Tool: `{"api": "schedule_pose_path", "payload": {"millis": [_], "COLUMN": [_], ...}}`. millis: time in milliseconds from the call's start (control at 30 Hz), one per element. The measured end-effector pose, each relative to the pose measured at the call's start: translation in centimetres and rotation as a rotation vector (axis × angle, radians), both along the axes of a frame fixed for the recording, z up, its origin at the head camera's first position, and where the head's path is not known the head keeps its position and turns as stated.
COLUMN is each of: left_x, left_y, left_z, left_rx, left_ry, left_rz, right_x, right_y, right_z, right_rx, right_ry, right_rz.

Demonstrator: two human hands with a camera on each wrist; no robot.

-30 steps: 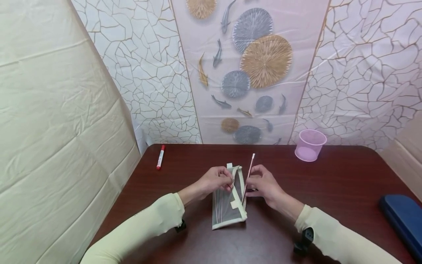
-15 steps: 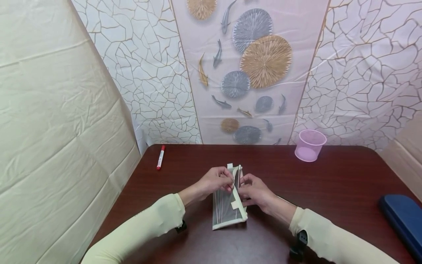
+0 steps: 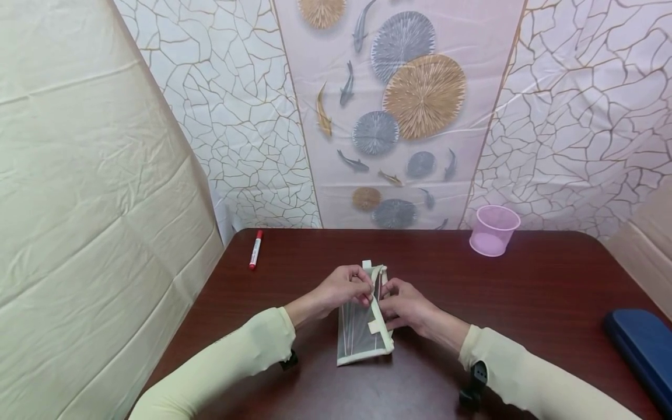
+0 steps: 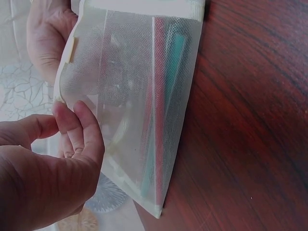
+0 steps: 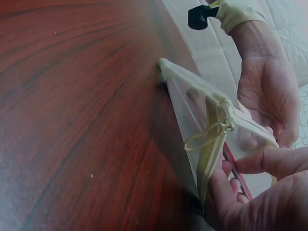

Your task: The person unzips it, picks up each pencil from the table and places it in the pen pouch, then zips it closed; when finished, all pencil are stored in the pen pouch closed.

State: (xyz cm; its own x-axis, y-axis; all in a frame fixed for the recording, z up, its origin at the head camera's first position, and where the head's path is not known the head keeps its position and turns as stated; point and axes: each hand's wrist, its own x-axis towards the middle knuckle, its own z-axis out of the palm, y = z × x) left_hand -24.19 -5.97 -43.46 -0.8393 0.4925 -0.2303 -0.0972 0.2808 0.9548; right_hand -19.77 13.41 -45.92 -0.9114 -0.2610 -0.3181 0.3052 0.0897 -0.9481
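A see-through mesh zip pouch (image 3: 362,332) with cream edging stands tilted on the table, its zip side open. My left hand (image 3: 346,284) pinches the edge of the opening between thumb and fingertips, as the left wrist view (image 4: 62,163) also shows. At the other side of the opening is my right hand (image 3: 412,306). Its thumb and fingers pinch a thin red pencil (image 5: 231,161) that lies partly within the pouch mouth. Through the mesh I see red pencils (image 4: 159,106) and green pencils (image 4: 175,67). The zip pull (image 5: 226,127) hangs by the opening.
A red-capped white marker (image 3: 255,249) lies at the table's back left. The pink basket (image 3: 493,232) stands at the back right, and a dark blue case (image 3: 637,344) lies at the right edge. Patterned cloth (image 3: 388,175) hangs behind the table.
A second ago the pencil stood up above the pouch in my right hand. My right hand has moved left to the opening, and the pencil now sits lower. The left hand has stayed.
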Motion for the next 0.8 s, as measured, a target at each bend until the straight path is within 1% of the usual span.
{"api": "schedule_pose_path", "payload": {"millis": [100, 233, 500, 667, 800], "left_x": [0.0, 0.0, -0.3, -0.1, -0.1], "left_y": [0.0, 0.0, -0.2, -0.3, -0.4], "left_z": [0.0, 0.1, 0.0, 0.0, 0.0], "left_rx": [0.0, 0.008, 0.019, 0.01, 0.009], "left_ry": [0.003, 0.012, 0.024, 0.033, 0.028], "left_rz": [0.001, 0.004, 0.011, 0.013, 0.014], "right_x": [-0.1, 0.0, -0.2, -0.3, -0.5], "right_y": [0.1, 0.4, 1.8, 3.4, 5.1], "right_z": [0.1, 0.5, 1.1, 1.2, 1.2], "right_rx": [0.003, 0.012, -0.001, 0.042, 0.096], "right_ry": [0.0, 0.019, 0.09, 0.132, 0.174], "right_rz": [0.021, 0.024, -0.047, -0.078, -0.092]}}
